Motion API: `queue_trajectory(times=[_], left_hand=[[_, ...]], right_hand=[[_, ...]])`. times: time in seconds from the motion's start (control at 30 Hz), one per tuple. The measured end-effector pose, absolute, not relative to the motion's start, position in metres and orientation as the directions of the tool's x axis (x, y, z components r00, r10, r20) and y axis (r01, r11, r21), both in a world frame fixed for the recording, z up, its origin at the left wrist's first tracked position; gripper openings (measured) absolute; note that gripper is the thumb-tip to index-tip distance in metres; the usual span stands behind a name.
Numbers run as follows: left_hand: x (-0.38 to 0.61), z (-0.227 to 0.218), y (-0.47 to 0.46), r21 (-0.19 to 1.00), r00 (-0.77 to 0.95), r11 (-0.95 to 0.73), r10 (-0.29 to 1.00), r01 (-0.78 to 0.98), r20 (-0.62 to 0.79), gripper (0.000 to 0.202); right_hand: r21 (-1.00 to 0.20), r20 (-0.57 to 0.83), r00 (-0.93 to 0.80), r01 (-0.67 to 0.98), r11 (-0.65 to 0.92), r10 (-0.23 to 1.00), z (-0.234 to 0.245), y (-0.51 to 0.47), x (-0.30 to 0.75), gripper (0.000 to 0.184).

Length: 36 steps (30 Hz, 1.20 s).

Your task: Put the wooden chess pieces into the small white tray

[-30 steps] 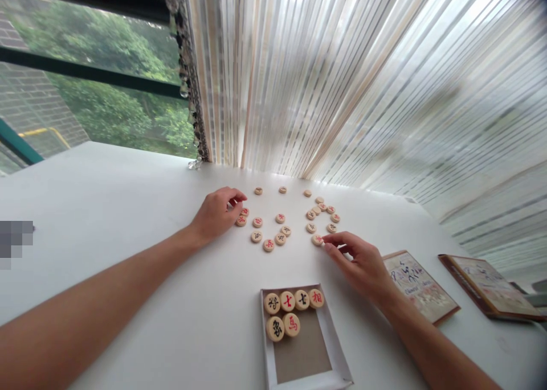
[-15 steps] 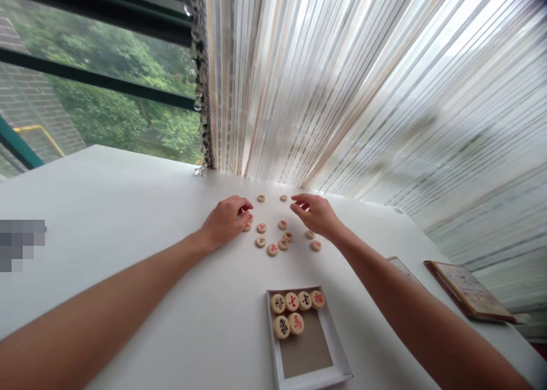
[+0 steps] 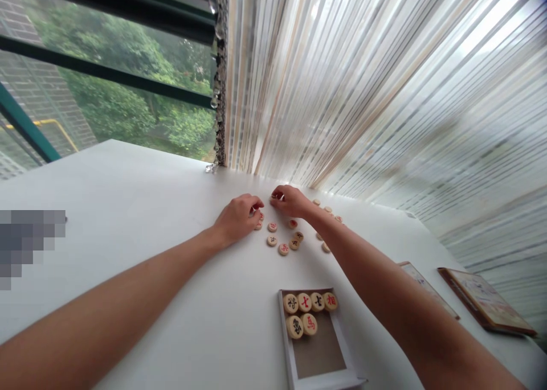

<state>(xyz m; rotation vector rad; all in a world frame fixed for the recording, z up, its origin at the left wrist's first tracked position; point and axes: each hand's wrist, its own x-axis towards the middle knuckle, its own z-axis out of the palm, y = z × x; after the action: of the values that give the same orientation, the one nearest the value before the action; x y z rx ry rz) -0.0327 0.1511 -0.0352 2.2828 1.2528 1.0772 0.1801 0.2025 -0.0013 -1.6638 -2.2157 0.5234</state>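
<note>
My left hand rests curled on the white table, its fingertips over small round wooden xiangqi pieces. My right hand reaches across to the far side, fingertips pinched around a xiangqi piece. Several more pieces with red or black characters lie scattered between and beyond my hands, some partly hidden by my right forearm. Nearer me stands a shallow white box with a brown card base, holding several larger pieces in its upper part.
Two illustrated books lie at the right, one partly behind my right forearm. A striped sheer curtain hangs along the table's far side. A window shows trees at the far left. A pixelated patch covers the table's left edge.
My right hand has moved left and further away, from the right-hand pieces to the far middle of the group. My left hand stays by the same pieces, and the view has shifted slightly.
</note>
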Motion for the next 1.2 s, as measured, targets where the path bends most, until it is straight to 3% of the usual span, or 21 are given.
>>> queue_trajectory(times=[0.2, 0.3, 0.4, 0.57, 0.8, 1.2], left_hand=[[-0.034, -0.029, 0.149, 0.665, 0.297, -0.569, 0.822, 0.484, 0.486, 0.019], [-0.026, -0.022, 0.135, 0.741, 0.249, -0.551, 0.834, 0.383, 0.492, 0.019], [-0.009, -0.016, 0.114, 0.833, 0.263, -0.497, 0.861, 0.244, 0.436, 0.023], [0.014, -0.017, 0.087, 0.922, 0.406, -0.379, 0.857, 0.079, 0.317, 0.031], [0.014, -0.011, 0.079, 0.988, 0.522, -0.109, 0.839, -0.109, 0.151, 0.028], [0.018, -0.013, 0.072, 0.993, 0.530, -0.040, 0.843, -0.107, 0.091, 0.020]], right_hand=[[-0.744, 0.067, -0.162, 0.649, 0.157, 0.985, 0.006, 0.155, 0.195, 0.026], [-0.897, 0.092, -0.086, 0.426, 0.120, 0.992, 0.008, 0.111, 0.209, 0.039], [-0.977, 0.053, -0.057, 0.205, 0.063, 0.997, 0.009, 0.067, 0.221, 0.053], [-1.000, -0.009, -0.029, -0.020, -0.009, 1.000, 0.004, 0.027, 0.223, 0.045], [-0.982, -0.028, -0.067, -0.185, -0.040, 0.997, -0.003, 0.032, 0.211, 0.035], [-0.985, -0.011, -0.048, -0.171, -0.019, 0.999, -0.012, 0.026, 0.221, 0.026]])
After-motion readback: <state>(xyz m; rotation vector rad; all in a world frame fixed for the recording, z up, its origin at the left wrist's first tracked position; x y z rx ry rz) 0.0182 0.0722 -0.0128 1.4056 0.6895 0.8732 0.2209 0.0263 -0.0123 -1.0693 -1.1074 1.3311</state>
